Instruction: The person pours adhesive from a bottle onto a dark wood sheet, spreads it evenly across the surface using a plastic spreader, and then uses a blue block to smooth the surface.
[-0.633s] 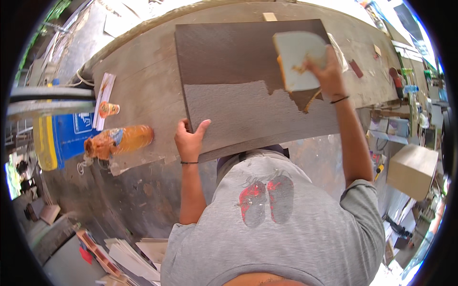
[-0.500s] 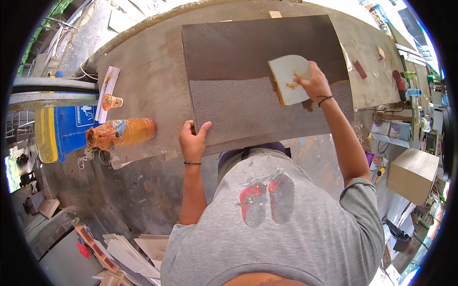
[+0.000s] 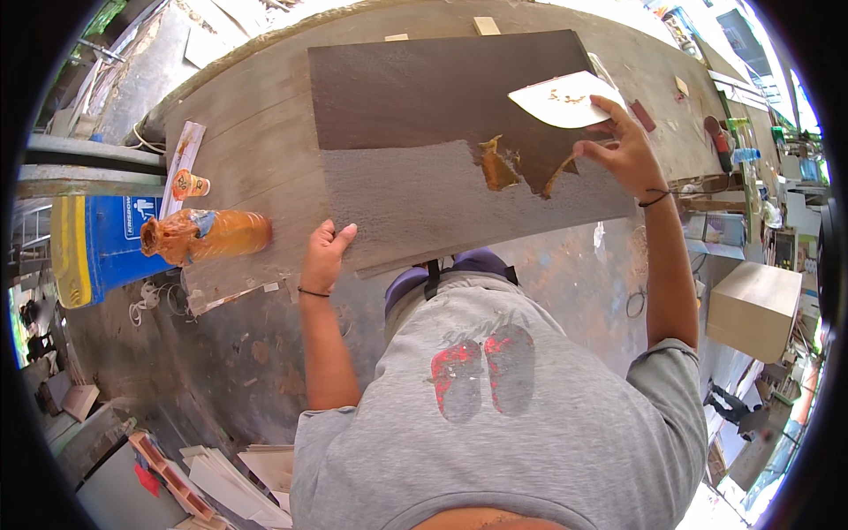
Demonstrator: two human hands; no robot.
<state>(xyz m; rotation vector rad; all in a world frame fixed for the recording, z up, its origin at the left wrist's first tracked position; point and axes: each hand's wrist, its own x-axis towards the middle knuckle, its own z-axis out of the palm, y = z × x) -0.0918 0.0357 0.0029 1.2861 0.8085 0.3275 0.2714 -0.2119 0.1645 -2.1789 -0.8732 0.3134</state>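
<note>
My right hand [image 3: 623,146] pinches a white flat spreader [image 3: 561,99] with amber smears on its face. It is over the right part of a large dark sheet [image 3: 433,75]. Below the spreader, thick amber glue [image 3: 501,168] lies in ragged patches across the sheet. The sheet's far part is smooth and dark brown; the near part looks grey and grainy. At the sheet's near left corner, my left hand [image 3: 325,256] is closed on the edge, thumb on top, with its other fingers partly hidden.
On the bench [image 3: 256,132], to the left, lie an orange-stained plastic bottle [image 3: 225,238], a small orange cup [image 3: 190,184] and a pale strip [image 3: 183,159]. A blue and yellow bin [image 3: 106,238] stands beyond the left edge. At right are a red-and-black tool [image 3: 717,141] and a box [image 3: 755,309].
My right hand has moved slightly right and tilted the spreader flatter, baring the glue patches below. My left hand still holds the corner; the whole view has shifted a little.
</note>
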